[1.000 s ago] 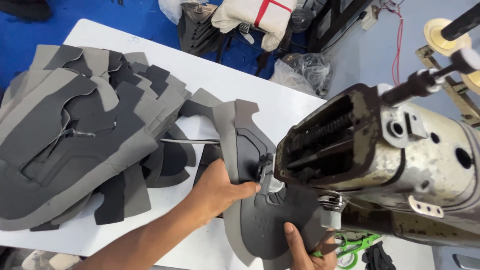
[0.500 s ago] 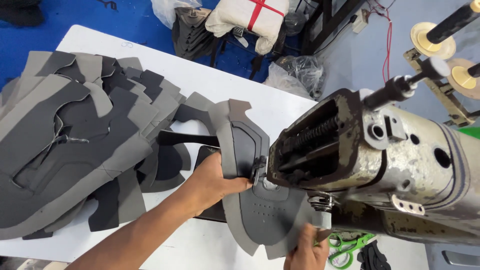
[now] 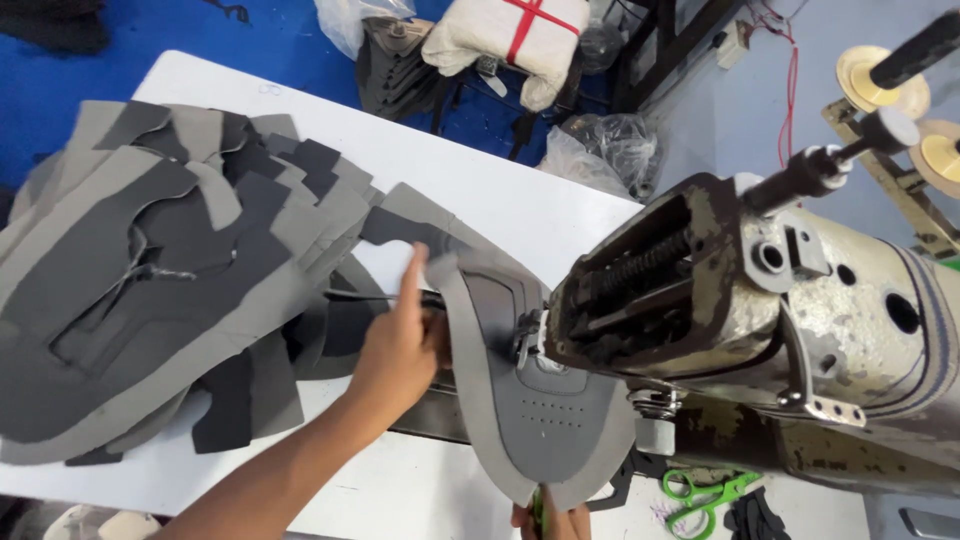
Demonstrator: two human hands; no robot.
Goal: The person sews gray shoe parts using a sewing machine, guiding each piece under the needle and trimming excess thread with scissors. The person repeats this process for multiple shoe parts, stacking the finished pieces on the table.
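— Two hands are kept on the work. What has been altered beside the large worn grey sewing machine head (image 3: 760, 330)?

— The curved two-tone grey shoe upper panel (image 3: 530, 400) has been swung round under the needle. Its top edge is now raised, where it lay flatter half a second ago.

— How is it held?

— The left hand (image 3: 395, 350) is pressed against the panel's left edge, fingers upward. The right hand (image 3: 550, 520) is pinched on the bottom tip, just below. The seam seems to be being turned.

— And left of the grip?

— The heap of cut grey fabric pieces (image 3: 150, 290) is left untouched on the white table (image 3: 520, 200).
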